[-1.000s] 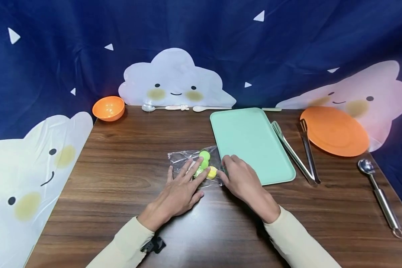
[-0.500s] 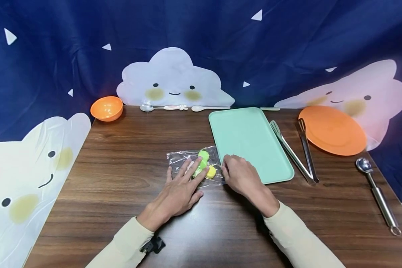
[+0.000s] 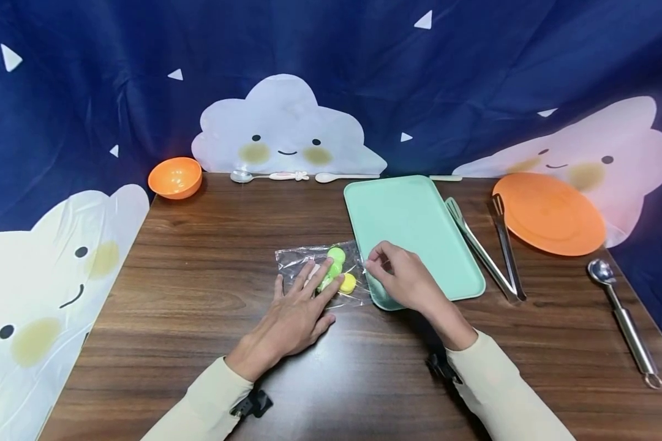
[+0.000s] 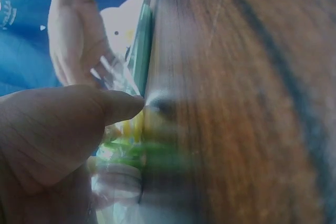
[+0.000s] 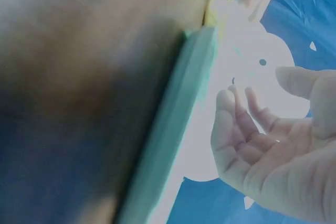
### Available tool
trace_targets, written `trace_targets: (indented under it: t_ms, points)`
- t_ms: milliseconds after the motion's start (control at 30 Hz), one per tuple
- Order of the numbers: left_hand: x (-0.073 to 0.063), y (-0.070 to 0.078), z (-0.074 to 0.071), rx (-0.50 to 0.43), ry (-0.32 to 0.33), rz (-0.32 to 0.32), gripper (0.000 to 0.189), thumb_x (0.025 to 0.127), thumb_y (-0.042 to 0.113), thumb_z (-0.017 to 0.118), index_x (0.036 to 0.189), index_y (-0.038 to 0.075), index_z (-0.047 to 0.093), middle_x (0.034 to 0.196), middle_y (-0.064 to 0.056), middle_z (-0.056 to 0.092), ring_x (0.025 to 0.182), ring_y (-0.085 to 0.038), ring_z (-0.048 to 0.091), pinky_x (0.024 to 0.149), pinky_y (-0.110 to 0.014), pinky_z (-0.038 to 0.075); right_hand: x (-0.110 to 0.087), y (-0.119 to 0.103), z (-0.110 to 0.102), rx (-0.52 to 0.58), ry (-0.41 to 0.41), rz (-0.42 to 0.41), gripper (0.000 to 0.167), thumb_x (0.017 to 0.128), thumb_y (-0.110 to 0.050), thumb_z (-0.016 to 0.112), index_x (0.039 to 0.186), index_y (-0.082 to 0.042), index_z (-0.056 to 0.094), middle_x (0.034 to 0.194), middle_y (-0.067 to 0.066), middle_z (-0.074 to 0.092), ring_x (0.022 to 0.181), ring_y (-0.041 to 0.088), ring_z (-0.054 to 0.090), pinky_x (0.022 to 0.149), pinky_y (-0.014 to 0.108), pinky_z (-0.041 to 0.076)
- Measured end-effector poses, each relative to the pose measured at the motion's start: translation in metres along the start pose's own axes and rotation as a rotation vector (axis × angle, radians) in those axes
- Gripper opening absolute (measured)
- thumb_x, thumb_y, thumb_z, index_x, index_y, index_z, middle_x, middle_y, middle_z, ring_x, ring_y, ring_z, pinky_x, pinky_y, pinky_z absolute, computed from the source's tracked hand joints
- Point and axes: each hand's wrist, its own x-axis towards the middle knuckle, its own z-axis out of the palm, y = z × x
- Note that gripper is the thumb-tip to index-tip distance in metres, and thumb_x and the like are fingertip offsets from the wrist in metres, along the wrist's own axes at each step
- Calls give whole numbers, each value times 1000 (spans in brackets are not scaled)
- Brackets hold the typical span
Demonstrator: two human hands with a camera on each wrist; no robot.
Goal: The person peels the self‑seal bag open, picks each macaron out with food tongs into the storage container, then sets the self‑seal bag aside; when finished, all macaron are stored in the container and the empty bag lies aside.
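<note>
On the table lies a clear plastic bag [image 3: 294, 257] with green round pieces [image 3: 336, 254] and a yellow round piece [image 3: 348, 283] in it. My left hand [image 3: 286, 315] rests on the bag with spread, fairly straight fingers, which hide part of the contents. To its right, my right hand [image 3: 405, 278] hovers over the near left corner of the mint-green tray [image 3: 419, 226], close to the bag's right edge. In the right wrist view, the right hand [image 5: 273, 145] has loosely bent fingers, with the thumb apart from them and nothing visible between.
An orange bowl [image 3: 175, 178] stands at the back left. Spoons [image 3: 289, 176] line the back edge. Right of the tray lie metal tongs [image 3: 487, 257], an orange plate [image 3: 553, 214] and a metal scoop [image 3: 625, 324].
My right hand has lifted from the bag's right edge, and its thumb and fingers have loosened. The tray's near left corner has come into view. My left hand stays on the bag.
</note>
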Motion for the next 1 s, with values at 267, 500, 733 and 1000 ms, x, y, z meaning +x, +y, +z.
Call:
trace_targets:
  t_ms: [267, 500, 733, 1000]
  points:
    - [1, 4, 2, 8, 2, -3, 68, 109, 41, 60, 170, 28, 34, 183, -2, 16, 168, -38, 21, 113, -89, 29, 31, -19, 7, -211, -78, 46, 16, 105, -24, 68, 97, -10, 65, 85, 5, 64, 74, 20, 58, 65, 34, 47]
    - [1, 9, -1, 11, -9, 2, 69, 109, 42, 61, 170, 29, 33, 183, -1, 15, 168, -36, 20, 114, -89, 28, 37, -23, 0, -219, -170, 103, 19, 106, -16, 59, 90, -10, 66, 78, 4, 62, 67, 20, 56, 61, 31, 44]
    - [-3, 11, 0, 7, 1, 5, 69, 107, 40, 63, 169, 27, 35, 183, -2, 16, 168, -36, 22, 112, -90, 29, 33, -11, -7, -163, -136, 121, 20, 105, -15, 53, 89, -10, 65, 75, 4, 61, 66, 21, 57, 59, 31, 44]
    - [-3, 10, 1, 15, 8, 4, 71, 106, 41, 66, 169, 26, 36, 182, -4, 18, 167, -37, 25, 111, -90, 29, 25, 13, -19, -102, -145, 152, 20, 108, -14, 51, 95, -7, 64, 81, 7, 61, 70, 21, 53, 65, 33, 42]
